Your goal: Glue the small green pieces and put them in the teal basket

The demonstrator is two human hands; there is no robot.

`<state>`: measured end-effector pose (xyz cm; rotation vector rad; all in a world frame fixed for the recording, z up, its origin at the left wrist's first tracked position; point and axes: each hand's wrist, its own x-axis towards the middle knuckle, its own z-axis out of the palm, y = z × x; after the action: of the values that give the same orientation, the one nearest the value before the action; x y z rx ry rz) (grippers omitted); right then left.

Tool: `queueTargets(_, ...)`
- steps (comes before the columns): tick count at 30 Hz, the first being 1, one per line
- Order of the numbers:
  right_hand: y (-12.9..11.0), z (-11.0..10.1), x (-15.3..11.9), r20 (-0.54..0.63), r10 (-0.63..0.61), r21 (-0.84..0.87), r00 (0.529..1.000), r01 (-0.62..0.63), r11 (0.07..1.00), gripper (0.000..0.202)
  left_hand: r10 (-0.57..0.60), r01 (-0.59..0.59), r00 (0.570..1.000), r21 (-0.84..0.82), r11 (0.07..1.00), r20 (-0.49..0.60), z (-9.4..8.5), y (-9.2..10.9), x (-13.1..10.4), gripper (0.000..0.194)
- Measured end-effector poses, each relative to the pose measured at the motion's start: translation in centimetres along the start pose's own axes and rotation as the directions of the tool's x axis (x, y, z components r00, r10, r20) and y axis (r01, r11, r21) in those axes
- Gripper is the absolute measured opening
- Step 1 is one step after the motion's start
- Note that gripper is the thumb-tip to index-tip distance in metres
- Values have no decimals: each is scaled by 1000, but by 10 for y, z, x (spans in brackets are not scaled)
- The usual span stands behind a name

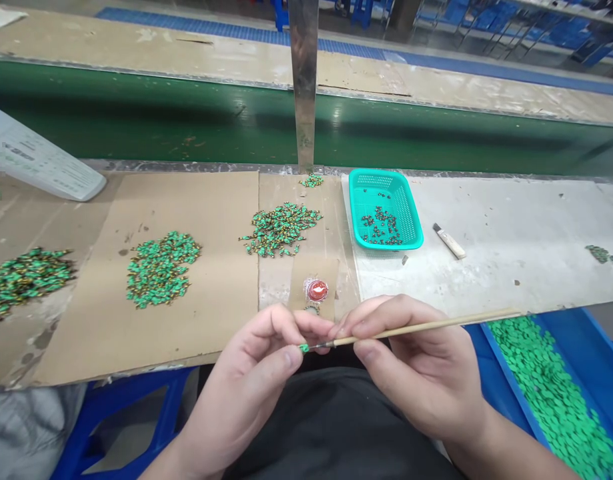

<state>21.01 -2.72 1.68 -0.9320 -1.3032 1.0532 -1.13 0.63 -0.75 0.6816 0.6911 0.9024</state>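
Note:
My left hand (pixel 259 373) pinches a small green piece (pixel 304 348) between thumb and fingers, just past the table's front edge. In my right hand (pixel 416 367) is a thin wooden brush (pixel 406 328), held near its metal end; its tip meets the green piece. Behind my hands a small red container (pixel 317 290) sits on a strip of cardboard. Small green-and-gold pieces lie in a pile (pixel 281 229) beyond it and in another pile (pixel 163 268) to the left.
A teal basket (pixel 415 230) holds small dark pieces. Right of it lies a short flat tool (pixel 449 241). A metal post (pixel 304 87) rises behind the table. A whitish container (pixel 46 160) and a further pile (pixel 26 280) are left. A blue bin (pixel 593 347) of green pieces stands lower right.

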Motion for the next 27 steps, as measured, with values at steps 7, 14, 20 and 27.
queueTargets(7,-3,0,2,-1,16,5,1000,-16,1000,25,-2,2,1000,-7,1000,-3,0,0,1,18)
queueTargets(14,-3,2,3,-13,15,28,1000,-15,1000,23,-3,3,1000,-18,1000,18,1,0,2,19)
queueTargets(20,-3,2,3,-15,13,32,1000,-12,999,24,-1,1,1000,-15,1000,25,0,-1,0,18)
queueTargets(27,-5,3,3,-15,8,23,1000,-8,1000,27,-6,7,999,-21,1000,46,-1,0,0,16)
